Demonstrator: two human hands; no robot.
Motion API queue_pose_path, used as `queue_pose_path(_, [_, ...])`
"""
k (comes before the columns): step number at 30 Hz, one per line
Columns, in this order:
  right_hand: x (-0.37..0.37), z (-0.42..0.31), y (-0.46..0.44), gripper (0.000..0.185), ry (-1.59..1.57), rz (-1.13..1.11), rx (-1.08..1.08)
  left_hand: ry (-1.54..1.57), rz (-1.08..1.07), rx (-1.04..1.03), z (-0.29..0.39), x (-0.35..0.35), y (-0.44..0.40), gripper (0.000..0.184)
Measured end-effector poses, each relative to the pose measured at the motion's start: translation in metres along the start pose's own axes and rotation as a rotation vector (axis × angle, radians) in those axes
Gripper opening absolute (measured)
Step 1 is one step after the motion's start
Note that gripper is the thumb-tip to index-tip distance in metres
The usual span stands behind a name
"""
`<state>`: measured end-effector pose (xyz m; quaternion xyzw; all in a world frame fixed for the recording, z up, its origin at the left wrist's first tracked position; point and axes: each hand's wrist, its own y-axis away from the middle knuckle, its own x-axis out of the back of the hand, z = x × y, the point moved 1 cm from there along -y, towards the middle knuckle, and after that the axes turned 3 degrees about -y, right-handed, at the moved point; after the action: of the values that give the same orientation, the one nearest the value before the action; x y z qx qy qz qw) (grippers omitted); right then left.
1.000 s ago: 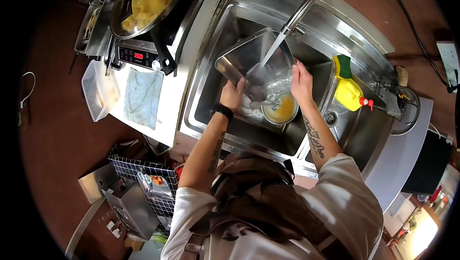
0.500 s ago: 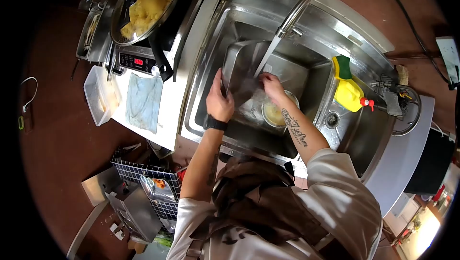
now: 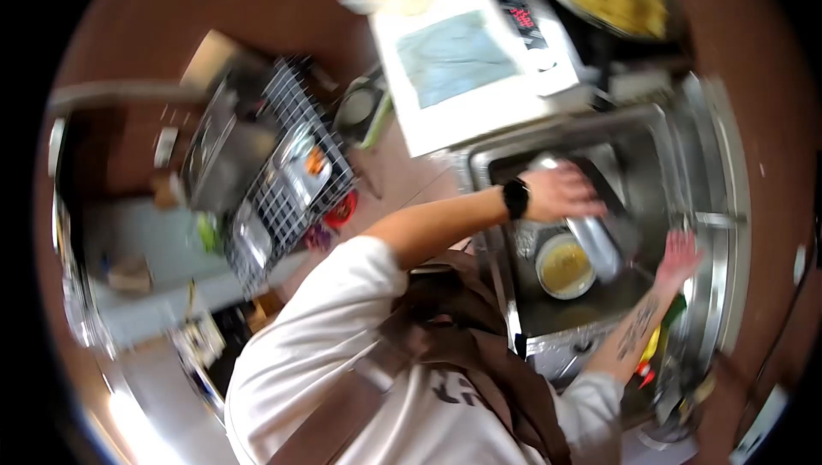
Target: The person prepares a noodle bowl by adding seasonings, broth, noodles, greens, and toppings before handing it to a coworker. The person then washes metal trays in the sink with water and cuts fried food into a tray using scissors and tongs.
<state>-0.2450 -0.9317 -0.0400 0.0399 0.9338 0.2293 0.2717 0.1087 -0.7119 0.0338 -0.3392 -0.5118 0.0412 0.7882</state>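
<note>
Right hand (image 3: 679,258) moved beside faucet (image 3: 717,219) — outstretched, motion-blurred

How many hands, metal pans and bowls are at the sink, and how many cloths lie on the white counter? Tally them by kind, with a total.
Hands: 2 (left hand, right hand)
Rectangular metal pan: 1
Round bowl: 1
Pale blue cloth: 1
Total: 5
</note>
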Motion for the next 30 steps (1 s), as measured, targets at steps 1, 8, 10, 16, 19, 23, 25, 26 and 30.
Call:
queue_pose_path(1, [0.008,0.013,0.019,0.071,0.105,0.005,0.034,-0.008,-0.055,-0.012,0.003,-0.002,0.011,0.051])
queue_pose_path(8, [0.051,0.101,0.147,0.055,0.905,-0.125,-0.024,0.196,0.180,0.478,0.019,0.031,0.077,0.059])
queue_pose_path(10, [0.032,0.124,0.178,0.052,0.969,-0.188,-0.019,0.361,0.404,0.626,0.017,0.061,0.111,0.070])
queue_pose_path(16, [-0.059,0.171,0.210,0.047,1.338,-0.535,0.093,0.908,1.100,1.284,0.079,0.216,0.281,0.048])
queue_pose_path(19, [-0.120,0.209,0.220,0.043,1.402,-0.668,0.135,0.684,1.354,1.587,0.116,0.287,0.422,0.030])
queue_pose_path(23, [-0.217,0.290,0.273,0.039,1.320,-0.882,0.145,0.665,1.748,1.718,0.157,0.327,0.622,0.026])
queue_pose_path(25, [-0.279,0.349,0.315,0.038,1.251,-1.027,0.125,0.622,1.805,1.821,0.163,0.337,0.700,0.032])
queue_pose_path(26, [-0.315,0.378,0.336,0.036,1.303,-1.122,0.097,0.649,1.828,1.806,0.167,0.335,0.735,0.034])
queue_pose_path(30, [-0.502,0.559,0.463,0.031,1.044,-1.289,-0.116,0.496,1.716,2.108,0.162,0.380,0.778,0.040])
